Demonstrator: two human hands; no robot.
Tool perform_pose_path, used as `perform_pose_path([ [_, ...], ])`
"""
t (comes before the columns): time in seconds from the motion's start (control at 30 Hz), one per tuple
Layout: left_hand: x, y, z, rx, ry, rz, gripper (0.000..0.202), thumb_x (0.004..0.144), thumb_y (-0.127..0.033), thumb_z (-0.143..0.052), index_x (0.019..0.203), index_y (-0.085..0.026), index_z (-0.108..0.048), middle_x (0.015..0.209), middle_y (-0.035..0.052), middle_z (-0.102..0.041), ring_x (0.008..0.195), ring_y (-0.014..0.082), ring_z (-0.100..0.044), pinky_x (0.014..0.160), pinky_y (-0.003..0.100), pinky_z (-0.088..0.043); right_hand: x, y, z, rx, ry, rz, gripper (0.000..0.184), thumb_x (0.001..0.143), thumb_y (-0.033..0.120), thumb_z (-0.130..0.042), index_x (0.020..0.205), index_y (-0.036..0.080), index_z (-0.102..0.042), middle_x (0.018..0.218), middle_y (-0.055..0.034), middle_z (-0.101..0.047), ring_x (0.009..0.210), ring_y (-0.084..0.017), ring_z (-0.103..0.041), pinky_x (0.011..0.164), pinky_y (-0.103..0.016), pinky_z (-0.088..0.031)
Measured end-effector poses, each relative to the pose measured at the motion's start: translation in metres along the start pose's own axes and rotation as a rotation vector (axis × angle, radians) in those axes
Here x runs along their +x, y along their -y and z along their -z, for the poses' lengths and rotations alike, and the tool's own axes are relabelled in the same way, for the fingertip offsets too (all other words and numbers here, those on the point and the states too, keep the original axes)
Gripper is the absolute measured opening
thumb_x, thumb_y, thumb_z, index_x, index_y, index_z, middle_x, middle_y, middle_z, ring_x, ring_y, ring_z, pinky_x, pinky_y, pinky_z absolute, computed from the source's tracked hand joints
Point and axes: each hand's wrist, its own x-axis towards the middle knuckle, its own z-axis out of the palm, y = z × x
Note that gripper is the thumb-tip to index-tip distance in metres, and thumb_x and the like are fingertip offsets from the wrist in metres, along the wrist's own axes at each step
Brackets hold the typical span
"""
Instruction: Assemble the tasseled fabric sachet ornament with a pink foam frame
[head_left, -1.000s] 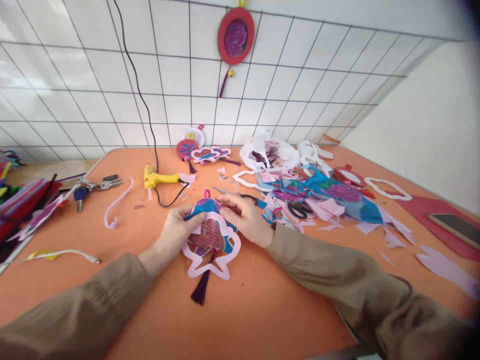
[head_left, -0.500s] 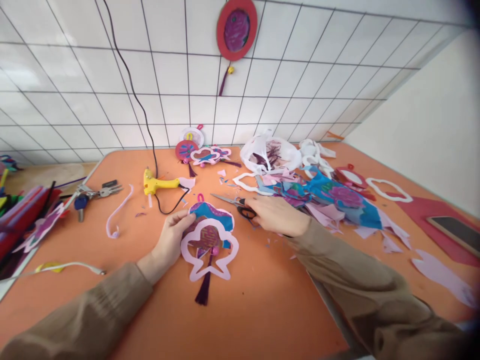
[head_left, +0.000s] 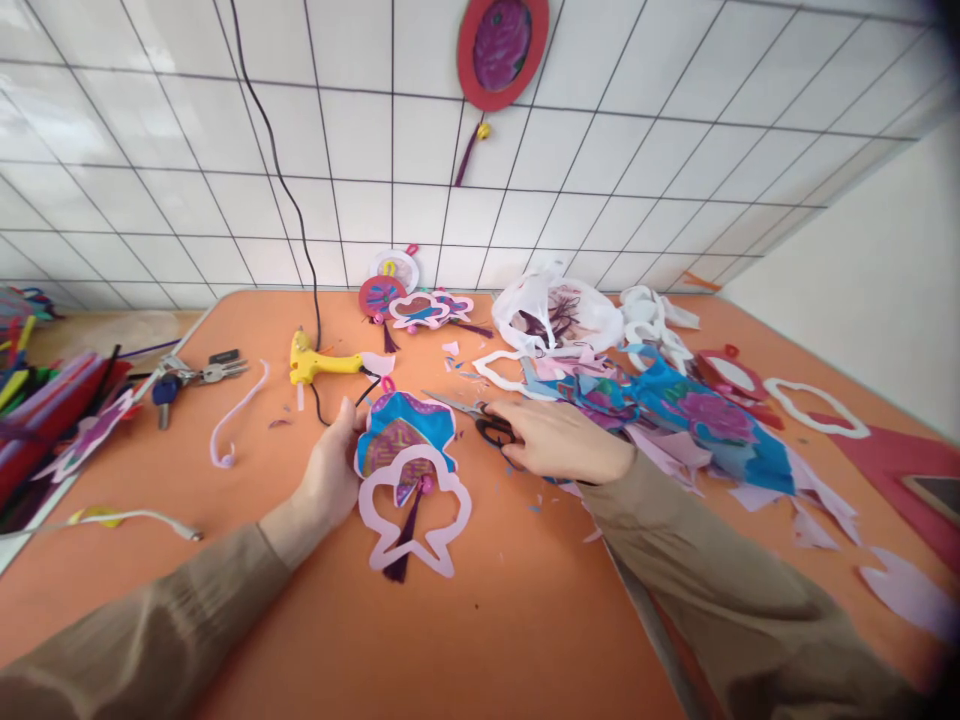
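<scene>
My left hand [head_left: 324, 475] is closed at the left edge of a scalloped fabric ornament [head_left: 397, 425], blue and purple with a gold-brown patch, a pink loop on top and a dark purple tassel [head_left: 409, 535]. Its fingers are partly hidden behind the ornament. A pink paper frame [head_left: 370, 505] with a cut-out middle overlaps the ornament's lower half. To the right, my right hand [head_left: 566, 440] has its fingers closed over the black handles of a pair of scissors [head_left: 496, 430]. The blades point left, low over the table.
A yellow glue gun [head_left: 330, 365] lies at the back left, near keys [head_left: 217, 370] and a pink pipe cleaner [head_left: 236, 415]. Fabric scraps [head_left: 705, 410] and a white plastic bag [head_left: 517, 305] fill the right. Finished ornaments [head_left: 382, 297] rest by the tiled wall.
My left thumb has come off the front of the ornament, which now shows more of its face and sits slightly left. My right hand stays at the scissors. The camera view has shifted.
</scene>
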Motion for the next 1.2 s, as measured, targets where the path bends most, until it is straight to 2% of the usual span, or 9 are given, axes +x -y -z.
perform_pose_path([
  [0.07, 0.000, -0.001, 0.000, 0.022, 0.031, -0.006, 0.045, 0.072, -0.062, -0.067, 0.071, -0.017, -0.066, 0.072, 0.0077, -0.074, 0.079, 0.0282, -0.072, 0.078, 0.040, -0.057, 0.004, 0.001, -0.002, -0.014, -0.046, -0.025, 0.020, 0.086, 0.026, -0.054, 0.104, 0.018, -0.060, 0.104, -0.0104, -0.066, 0.097, -0.026, -0.063, 0.068, -0.030, -0.038],
  [0.23, 0.002, 0.004, 0.004, 0.180, -0.015, -0.085, 0.032, 0.060, -0.036, -0.086, 0.077, -0.013, -0.071, 0.071, 0.0057, -0.075, 0.060, 0.0176, -0.069, 0.063, 0.028, -0.054, 0.011, 0.003, -0.011, -0.007, -0.087, -0.046, 0.025, 0.086, 0.021, -0.056, 0.109, 0.016, -0.059, 0.109, -0.0122, -0.064, 0.102, -0.027, -0.062, 0.077, -0.031, -0.042],
  [0.37, 0.001, 0.006, 0.004, 0.196, -0.053, -0.086, 0.036, 0.052, -0.039, -0.089, 0.068, -0.014, -0.069, 0.060, 0.0035, -0.072, 0.049, 0.0141, -0.064, 0.052, 0.024, -0.051, 0.010, 0.000, -0.012, 0.045, -0.112, -0.019, 0.031, 0.085, 0.016, -0.053, 0.115, 0.014, -0.055, 0.111, -0.0144, -0.064, 0.104, -0.028, -0.061, 0.081, -0.033, -0.043],
  [0.43, -0.001, 0.004, 0.002, 0.231, -0.051, -0.090, 0.038, 0.051, -0.042, -0.089, 0.064, -0.013, -0.068, 0.055, 0.0026, -0.070, 0.045, 0.0121, -0.060, 0.047, 0.021, -0.048, 0.010, -0.005, -0.009, 0.170, -0.153, -0.025, 0.037, 0.084, 0.012, -0.049, 0.121, 0.015, -0.051, 0.110, -0.0132, -0.064, 0.099, -0.025, -0.062, 0.081, -0.034, -0.045],
  [0.53, -0.004, -0.001, -0.004, 0.332, -0.018, -0.110, 0.040, 0.053, -0.046, -0.086, 0.060, -0.013, -0.067, 0.054, 0.0045, -0.069, 0.044, 0.0121, -0.059, 0.045, 0.021, -0.044, 0.010, -0.012, -0.001, 0.578, -0.213, 0.019, 0.036, 0.086, 0.014, -0.045, 0.122, 0.019, -0.047, 0.097, -0.0069, -0.063, 0.082, -0.019, -0.062, 0.070, -0.031, -0.048],
  [0.7, -0.009, -0.009, -0.012, 0.409, 0.003, -0.138, 0.040, 0.053, -0.048, -0.085, 0.060, -0.013, -0.067, 0.056, 0.0042, -0.068, 0.045, 0.0126, -0.059, 0.045, 0.022, -0.044, 0.009, -0.010, 0.009, 1.275, -0.255, 0.216, 0.040, 0.088, 0.044, -0.056, 0.122, 0.025, -0.043, 0.088, -0.0029, -0.059, 0.068, -0.014, -0.055, 0.055, -0.027, -0.048],
  [0.9, -0.008, -0.014, -0.017, 0.426, -0.019, -0.092, 0.038, 0.053, -0.045, -0.086, 0.061, -0.015, -0.064, 0.051, 0.0007, -0.063, 0.041, 0.0124, -0.056, 0.041, 0.022, -0.043, 0.009, 0.001, 0.015, 1.451, -0.325, 0.171, 0.043, 0.073, 0.058, -0.070, 0.100, 0.029, -0.054, 0.085, -0.0043, -0.061, 0.068, -0.017, -0.055, 0.048, -0.028, -0.043],
  [1.07, -0.005, -0.017, -0.023, 0.425, -0.058, -0.091, 0.038, 0.051, -0.045, -0.085, 0.060, -0.015, -0.064, 0.052, 0.0012, -0.064, 0.042, 0.0131, -0.057, 0.041, 0.022, -0.043, 0.009, 0.002, 0.023, 1.532, -0.435, 0.172, 0.033, 0.074, 0.056, -0.069, 0.085, 0.027, -0.058, 0.080, -0.0023, -0.060, 0.062, -0.015, -0.052, 0.050, -0.030, -0.043],
  [1.2, -0.001, -0.017, -0.025, 0.397, -0.060, -0.077, 0.035, 0.053, -0.042, -0.085, 0.063, -0.014, -0.067, 0.057, 0.0028, -0.068, 0.047, 0.0142, -0.061, 0.045, 0.022, -0.044, 0.007, 0.004, 0.024, 1.576, -0.361, 0.156, 0.041, 0.069, 0.056, -0.074, 0.094, 0.027, -0.060, 0.081, -0.0023, -0.059, 0.068, -0.016, -0.058, 0.053, -0.029, -0.046],
])
